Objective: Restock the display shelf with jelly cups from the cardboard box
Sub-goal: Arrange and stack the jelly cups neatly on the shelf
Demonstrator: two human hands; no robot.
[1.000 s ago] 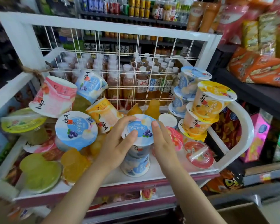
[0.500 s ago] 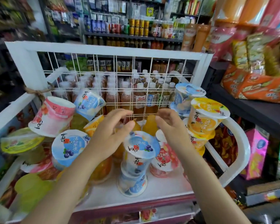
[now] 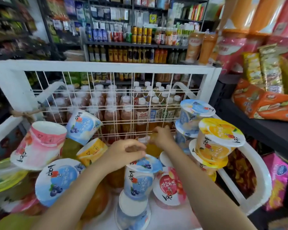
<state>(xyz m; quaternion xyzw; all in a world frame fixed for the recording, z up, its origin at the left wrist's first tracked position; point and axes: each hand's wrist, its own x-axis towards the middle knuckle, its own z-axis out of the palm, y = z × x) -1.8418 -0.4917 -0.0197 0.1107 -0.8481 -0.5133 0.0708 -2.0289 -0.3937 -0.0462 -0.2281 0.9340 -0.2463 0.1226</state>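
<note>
From the head view, both hands reach to the back of the white display shelf point(image 3: 244, 190), near its wire grid panel point(image 3: 123, 103). The left hand point(image 3: 125, 151) hovers just above the lid of a blue jelly cup point(image 3: 140, 178); its fingers point(image 3: 136, 153) are loosely curled, and whether they touch the lid cannot be told. That cup stands upright on a second blue cup point(image 3: 133, 213) turned upside down beneath it. The right hand point(image 3: 161, 136) is farther back against the grid, its fingers curled around a small orange jelly piece point(image 3: 152, 149); how firmly they pinch it is hard to make out.

Beside the blue stack on the right, a red jelly cup point(image 3: 170, 188) leans tilted. At the shelf's right edge, orange jelly cups point(image 3: 218, 143) are stacked, with more blue cups point(image 3: 193, 115) piled behind them. On the left, a pink cup point(image 3: 38, 145), a tipped blue cup point(image 3: 81, 127), a yellow cup point(image 3: 90, 151) and another blue cup point(image 3: 56, 181) lie jumbled on their sides.

Behind the grid stand rows of bottles point(image 3: 126, 113). The lower left corner is blurred, and the green-lidded tub point(image 3: 5, 176) there is cut off by the frame.
</note>
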